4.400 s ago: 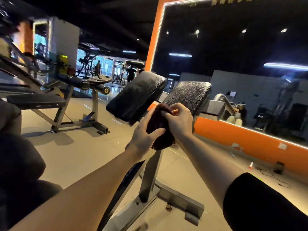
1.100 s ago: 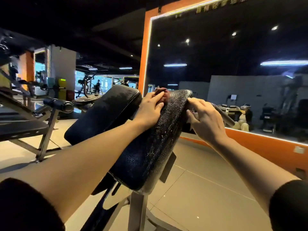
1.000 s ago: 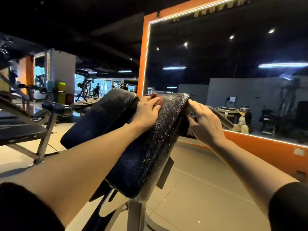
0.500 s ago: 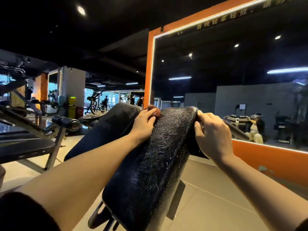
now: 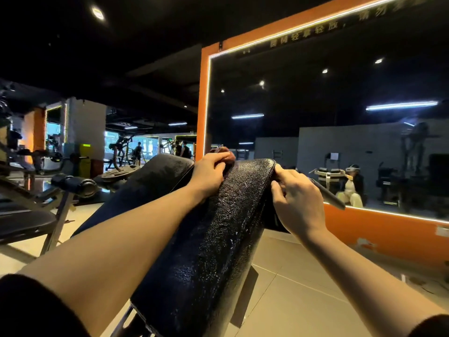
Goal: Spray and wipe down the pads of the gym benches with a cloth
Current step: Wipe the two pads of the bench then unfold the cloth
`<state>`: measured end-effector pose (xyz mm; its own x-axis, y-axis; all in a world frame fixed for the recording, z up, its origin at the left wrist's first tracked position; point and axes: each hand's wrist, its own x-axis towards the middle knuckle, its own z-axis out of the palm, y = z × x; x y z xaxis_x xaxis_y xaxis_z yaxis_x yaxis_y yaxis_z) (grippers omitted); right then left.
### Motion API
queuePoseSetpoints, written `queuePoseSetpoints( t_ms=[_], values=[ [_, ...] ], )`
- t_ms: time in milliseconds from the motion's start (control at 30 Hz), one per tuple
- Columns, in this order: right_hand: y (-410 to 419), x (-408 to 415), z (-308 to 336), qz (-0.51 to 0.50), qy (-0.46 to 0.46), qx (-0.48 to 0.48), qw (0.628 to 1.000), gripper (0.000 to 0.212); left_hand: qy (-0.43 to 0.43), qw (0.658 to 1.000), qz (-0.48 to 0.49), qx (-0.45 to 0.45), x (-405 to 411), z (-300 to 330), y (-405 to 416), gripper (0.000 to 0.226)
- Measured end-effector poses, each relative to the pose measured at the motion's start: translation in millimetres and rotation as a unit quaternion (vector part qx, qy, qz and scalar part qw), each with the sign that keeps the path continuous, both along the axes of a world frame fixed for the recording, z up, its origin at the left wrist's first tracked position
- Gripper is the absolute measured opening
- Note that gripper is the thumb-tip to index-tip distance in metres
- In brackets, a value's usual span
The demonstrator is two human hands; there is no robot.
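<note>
A black, cracked bench pad (image 5: 213,239) slopes up in front of me, wet and shiny. A second black pad (image 5: 155,181) lies beside it on the left. My left hand (image 5: 210,171) grips a dark reddish-brown cloth (image 5: 227,152) at the top edge of the near pad, in the gap between the two pads. My right hand (image 5: 295,198) grips the pad's upper right edge, thumb on top and fingers curled round the side. No spray bottle is in view.
A big orange-framed mirror (image 5: 315,130) stands right behind the bench, with an orange wall base (image 5: 388,234) below it. A flat bench and weight plates (image 5: 116,172) stand at the left. Pale tiled floor (image 5: 303,288) lies to the right. People stand far back.
I have closed in on the bench since the cloth was held in both hands before it. In the last second the left hand stays at the top edge with the cloth; the right hand keeps its hold.
</note>
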<state>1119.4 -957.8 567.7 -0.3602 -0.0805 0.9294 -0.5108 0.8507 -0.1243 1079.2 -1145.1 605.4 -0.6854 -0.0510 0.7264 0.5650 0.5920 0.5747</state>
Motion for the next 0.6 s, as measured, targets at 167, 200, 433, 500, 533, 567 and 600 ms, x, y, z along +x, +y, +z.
queuePoseSetpoints(
  t_ms=[167,200,433,500,533,567,600],
  values=[
    [0.6,2.4,-2.0,0.003,0.004,0.000,1.000,0.027,0.104,0.988,-0.089,-0.074,25.6,6.3,53.1,0.036],
    [0.8,2.8,-2.2,-0.003,0.002,0.004,1.000,0.020,0.116,0.985,-0.089,-0.087,28.9,4.2,57.5,0.037],
    [-5.4,19.4,-7.2,-0.005,-0.022,-0.005,1.000,0.031,0.110,0.983,-0.066,-0.132,30.4,-4.2,23.3,0.045],
    [-9.7,26.6,-7.8,-0.004,-0.045,-0.012,0.999,0.036,0.073,0.992,-0.020,-0.101,22.3,-12.7,-3.3,0.044],
    [-11.6,28.7,-9.4,-0.004,-0.058,-0.012,0.998,0.038,0.051,0.995,0.004,-0.080,18.9,-19.5,-16.9,0.044],
    [-13.6,30.3,-11.3,-0.010,-0.068,-0.007,0.998,0.040,0.030,0.998,0.025,-0.057,16.1,-26.0,-28.8,0.043],
    [-15.5,31.9,-13.3,-0.023,-0.076,0.002,0.997,0.045,0.012,0.999,0.038,-0.032,14.3,-30.8,-35.9,0.043]
  ],
)
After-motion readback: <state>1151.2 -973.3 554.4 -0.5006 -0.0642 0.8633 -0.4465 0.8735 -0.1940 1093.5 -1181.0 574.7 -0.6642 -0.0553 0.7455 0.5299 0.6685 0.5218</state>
